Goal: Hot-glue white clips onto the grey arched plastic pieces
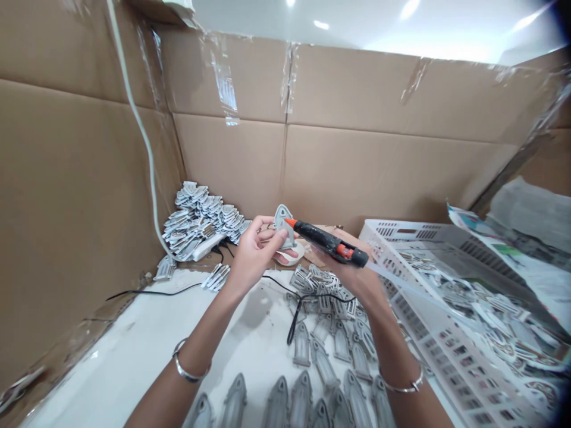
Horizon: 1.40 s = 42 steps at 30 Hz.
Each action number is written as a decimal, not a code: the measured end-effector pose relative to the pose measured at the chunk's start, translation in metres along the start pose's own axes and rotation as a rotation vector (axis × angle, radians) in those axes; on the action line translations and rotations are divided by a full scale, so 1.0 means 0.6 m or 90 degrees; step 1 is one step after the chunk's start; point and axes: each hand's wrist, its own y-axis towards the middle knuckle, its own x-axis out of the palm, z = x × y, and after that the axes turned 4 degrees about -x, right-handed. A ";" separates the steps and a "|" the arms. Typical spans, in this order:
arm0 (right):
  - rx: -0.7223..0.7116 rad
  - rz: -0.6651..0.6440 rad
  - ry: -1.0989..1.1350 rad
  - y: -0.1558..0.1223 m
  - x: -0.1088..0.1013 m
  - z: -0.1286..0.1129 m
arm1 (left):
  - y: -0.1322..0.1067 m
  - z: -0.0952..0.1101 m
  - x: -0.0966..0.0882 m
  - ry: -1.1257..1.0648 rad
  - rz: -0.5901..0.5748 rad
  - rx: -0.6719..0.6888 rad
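- Head view: my left hand point(253, 257) has its fingers drawn narrow, pinching a grey arch-shaped piece point(282, 224) upright near the far edge of the white worktop point(134, 351).
- My right hand point(359, 280) is wrapped around a black hot glue gun point(330, 242), its orange nozzle point(291, 223) just beside that piece.
- Main risk: the nozzle is close to my left fingertips point(273, 233), so a slip could burn them or smear glue.
- A thin black cord point(294, 318) lies over loose grey pieces point(319, 297) below my wrists; if it snags, they could scatter.
- A translucent glue stick point(401, 286) runs from the gun toward a white plastic crate point(383, 235) at the right edge and could catch on it.
- A heap of similar pieces point(200, 220) fills the far left corner against the cardboard wall point(232, 160).
- More grey pieces point(300, 399) stand in rows along the near edge.
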 end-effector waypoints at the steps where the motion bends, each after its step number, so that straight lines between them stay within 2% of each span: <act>1: -0.017 -0.008 -0.002 0.001 0.002 0.002 | 0.000 0.001 0.000 0.002 0.001 0.001; 17: -0.103 0.024 -0.070 -0.004 0.012 0.030 | -0.002 -0.007 0.002 0.019 0.013 0.020; 28: -0.108 0.065 -0.102 -0.003 0.020 0.030 | 0.001 -0.010 0.000 0.037 0.030 0.008; 31: -0.034 0.087 -0.133 0.002 0.014 0.050 | 0.002 -0.010 -0.002 0.040 0.034 -0.003; 34: 0.114 0.065 -0.207 0.009 0.005 0.096 | 0.005 -0.013 -0.004 0.045 0.033 -0.002; 39: 0.379 -0.206 -0.436 0.006 0.003 0.195 | 0.010 -0.025 -0.008 0.077 0.029 0.009; 42: 0.454 -0.264 -0.477 -0.004 0.010 0.233 | 0.011 -0.029 -0.008 0.096 0.021 0.016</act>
